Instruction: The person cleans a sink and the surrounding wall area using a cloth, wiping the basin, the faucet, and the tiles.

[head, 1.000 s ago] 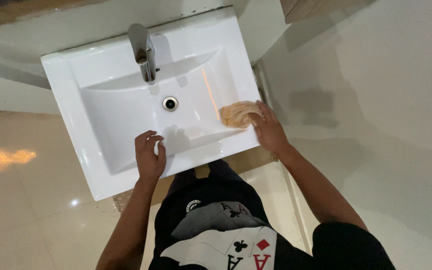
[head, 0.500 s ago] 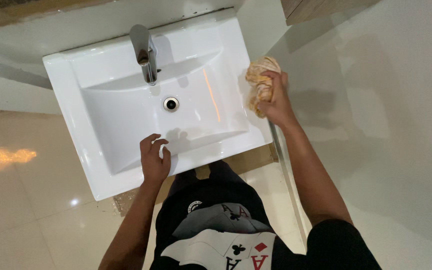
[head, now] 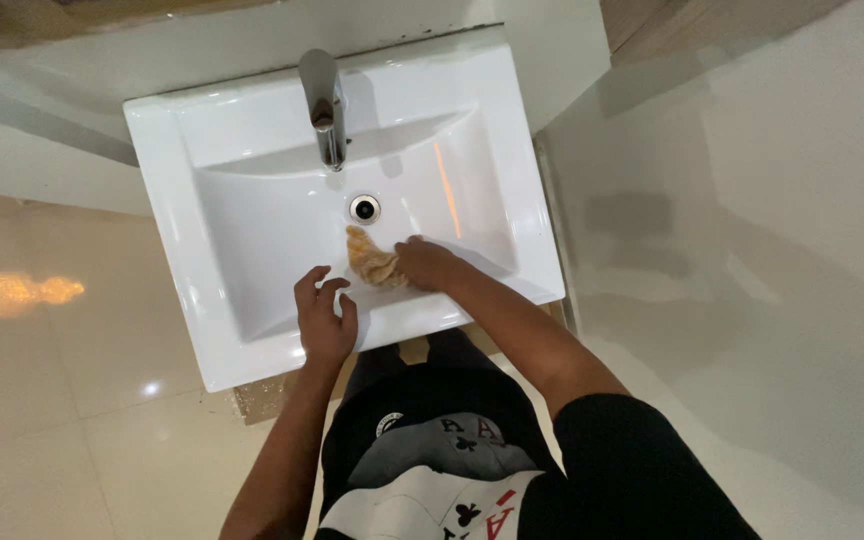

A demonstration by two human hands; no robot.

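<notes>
One crumpled tan-orange cloth [head: 372,264] bunched in white ceramic sink [head: 252,290] basin below drain, right hand [head: 429,265] clutching it, left hand [head: 324,318] loosely curled, empty, on front rim

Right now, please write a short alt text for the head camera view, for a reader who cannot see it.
Seen from above, a person's right hand presses a crumpled orange cloth into the basin of a white rectangular sink, just below the round drain. The left hand rests on the sink's front rim. A chrome faucet stands at the back edge.
</notes>
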